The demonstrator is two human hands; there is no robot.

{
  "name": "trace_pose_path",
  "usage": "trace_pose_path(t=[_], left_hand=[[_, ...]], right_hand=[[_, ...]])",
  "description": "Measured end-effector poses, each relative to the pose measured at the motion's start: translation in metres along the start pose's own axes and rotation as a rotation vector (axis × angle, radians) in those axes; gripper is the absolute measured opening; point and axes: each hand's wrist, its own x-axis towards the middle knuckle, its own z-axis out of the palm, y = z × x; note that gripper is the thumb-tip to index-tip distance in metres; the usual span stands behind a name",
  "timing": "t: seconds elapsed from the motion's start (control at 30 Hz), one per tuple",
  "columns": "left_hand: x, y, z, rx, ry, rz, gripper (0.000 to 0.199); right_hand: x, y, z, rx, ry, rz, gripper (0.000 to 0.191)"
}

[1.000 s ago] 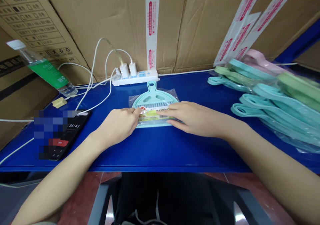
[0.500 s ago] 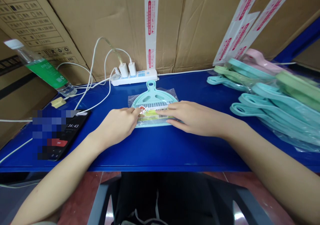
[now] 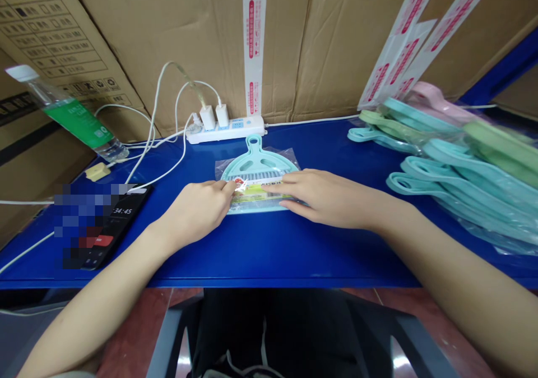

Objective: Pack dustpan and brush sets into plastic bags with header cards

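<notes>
A light-blue mini dustpan and brush set [image 3: 254,160] in a clear plastic bag lies flat on the blue table, its looped handle pointing away from me. Grey-blue bristles show above a white and yellow label [image 3: 255,189]. My left hand [image 3: 197,208] is closed at the left edge of the set, fingers together and bent over the label's end; its thumb is hidden. From the right, my right hand [image 3: 321,197] rests open over the label's other end, fingers stretched out and thumb apart along the lower edge.
Bagged dustpan sets [image 3: 474,193] in blue, green and pink are piled at the right. A power strip [image 3: 229,130] with white chargers and cables stands behind. On the left are a phone [image 3: 120,221] and a tilted water bottle [image 3: 75,121]. Cardboard [image 3: 202,24] walls the back.
Both hands and the dustpan set stay in place. The phone's timer reading has advanced.
</notes>
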Motion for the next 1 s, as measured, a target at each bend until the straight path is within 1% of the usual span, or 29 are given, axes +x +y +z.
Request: trace_pose_path(t=[0.17,0.33,0.67,0.87,1.0], left_hand=[[0.0002,0.0008,-0.0002,-0.003,0.002,-0.003,0.026],[-0.0007,0.0000,-0.0005,0.012,0.007,-0.003,0.026],[0.0002,-0.0013,0.0021,-0.009,0.046,0.001,0.024],[-0.0001,-0.0018,0.0032,0.002,0.041,-0.006,0.023],[0.0002,-0.0009,0.0036,0.030,0.036,-0.013,0.024]], right_hand=[[0.0006,-0.0003,-0.0001,0.015,-0.025,0.011,0.043],[-0.0002,-0.0007,-0.0005,0.006,-0.010,0.003,0.043],[0.0020,-0.0026,-0.0036,-0.025,-0.033,-0.014,0.044],[0.0030,-0.0029,-0.0029,-0.011,-0.046,-0.012,0.041],[0.0022,-0.0019,-0.0017,-0.004,-0.031,-0.018,0.041]])
